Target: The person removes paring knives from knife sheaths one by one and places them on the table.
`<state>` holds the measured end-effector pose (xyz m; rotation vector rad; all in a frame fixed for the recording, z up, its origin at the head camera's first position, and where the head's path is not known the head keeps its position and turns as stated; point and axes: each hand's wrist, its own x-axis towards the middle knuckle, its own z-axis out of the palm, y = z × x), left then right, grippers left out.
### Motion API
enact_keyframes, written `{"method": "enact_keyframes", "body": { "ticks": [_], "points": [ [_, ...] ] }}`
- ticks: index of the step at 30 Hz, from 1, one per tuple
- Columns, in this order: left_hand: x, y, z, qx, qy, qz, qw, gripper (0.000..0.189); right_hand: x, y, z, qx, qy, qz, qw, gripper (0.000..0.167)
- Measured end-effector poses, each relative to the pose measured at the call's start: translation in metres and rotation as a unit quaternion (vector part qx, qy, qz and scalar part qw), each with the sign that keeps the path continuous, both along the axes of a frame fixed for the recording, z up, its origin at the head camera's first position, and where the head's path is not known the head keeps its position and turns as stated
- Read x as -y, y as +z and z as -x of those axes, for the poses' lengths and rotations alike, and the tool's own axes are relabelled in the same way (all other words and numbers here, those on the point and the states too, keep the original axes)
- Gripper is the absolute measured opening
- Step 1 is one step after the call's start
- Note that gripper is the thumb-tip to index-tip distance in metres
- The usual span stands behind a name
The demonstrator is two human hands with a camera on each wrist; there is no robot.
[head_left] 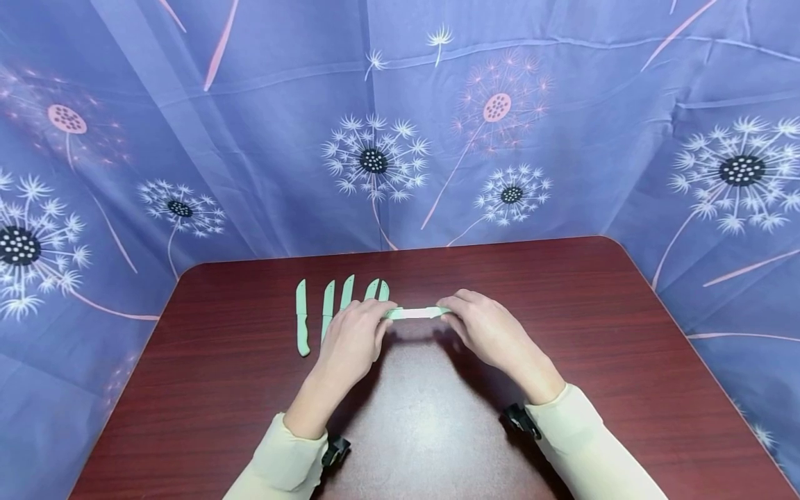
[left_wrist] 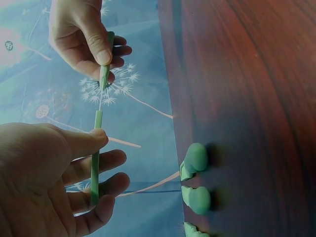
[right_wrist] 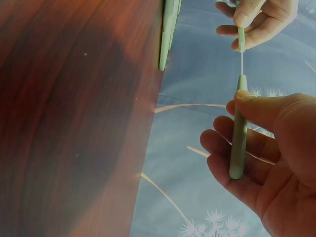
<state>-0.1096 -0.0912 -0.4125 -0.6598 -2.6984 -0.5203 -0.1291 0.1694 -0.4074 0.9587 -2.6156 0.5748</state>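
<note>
Both hands hold one light green knife in the air over the table, its pale blade (head_left: 415, 313) bare between them. My left hand (head_left: 353, 337) pinches the flat green blade cover (left_wrist: 95, 173) between thumb and fingers. Thumb and fingers of my right hand (head_left: 490, 330) grip the rounded green handle (right_wrist: 238, 153). In the left wrist view, a short stretch of thin blade shows between cover and handle. Several matching green knives (head_left: 302, 319) lie side by side on the table, left of the held one; my left hand hides parts of some.
The dark red-brown wooden table (head_left: 594, 292) has rounded far corners. Behind and beside it hangs a blue cloth (head_left: 281, 173) with dandelion prints. A black strap or mount (head_left: 521, 420) sits at each wrist, by the pale sleeves (head_left: 581, 430).
</note>
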Motion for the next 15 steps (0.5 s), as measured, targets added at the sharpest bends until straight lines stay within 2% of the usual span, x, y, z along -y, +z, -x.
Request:
{"method": "enact_keyframes", "body": {
  "ticks": [15],
  "points": [
    [0.0006,0.0016,-0.002,0.015,0.015,0.002,0.9998,0.028,-0.0021,-0.0005,0.0007,-0.006,-0.001,0.003,1.0,0.018]
  ]
}}
